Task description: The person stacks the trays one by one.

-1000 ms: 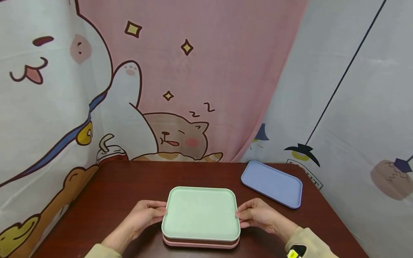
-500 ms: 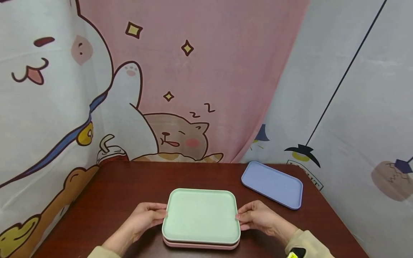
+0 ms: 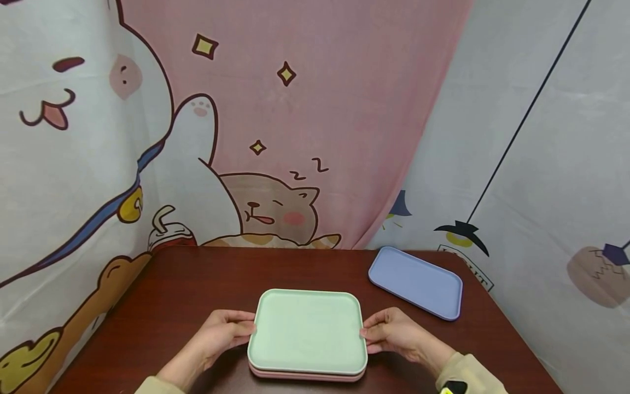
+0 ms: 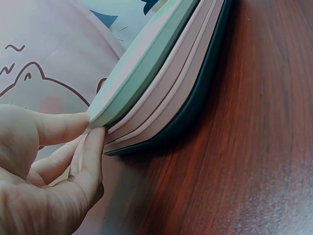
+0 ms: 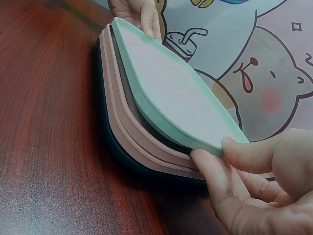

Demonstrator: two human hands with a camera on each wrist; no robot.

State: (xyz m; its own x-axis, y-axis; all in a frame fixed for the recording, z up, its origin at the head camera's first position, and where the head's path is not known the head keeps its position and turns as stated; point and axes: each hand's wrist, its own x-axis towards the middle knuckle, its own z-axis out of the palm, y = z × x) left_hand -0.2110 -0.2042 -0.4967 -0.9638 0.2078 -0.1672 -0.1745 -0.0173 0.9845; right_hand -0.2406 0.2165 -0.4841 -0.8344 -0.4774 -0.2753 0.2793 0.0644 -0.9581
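A light green rectangular tray (image 3: 307,331) lies over two pink trays (image 5: 129,125), with a narrow dark gap between green and pink in both wrist views. My left hand (image 3: 221,335) pinches the green tray's left edge, thumb at the rim and fingers below it. At the opposite edge, my right hand (image 3: 396,331) holds it the same way. In the right wrist view the near side of the green tray stands off the pink rims (image 4: 171,90) beneath. Most of the pink trays is hidden under the green one.
A blue rectangular tray (image 3: 418,282) lies at an angle at the back right of the dark red-brown wooden table (image 3: 197,279). Behind the table hangs a cartoon-printed curtain (image 3: 344,109), which reaches along both sides.
Both hands have lowered the green tray slightly, and the gap over the pink trays has narrowed. The blue tray has stayed in place.
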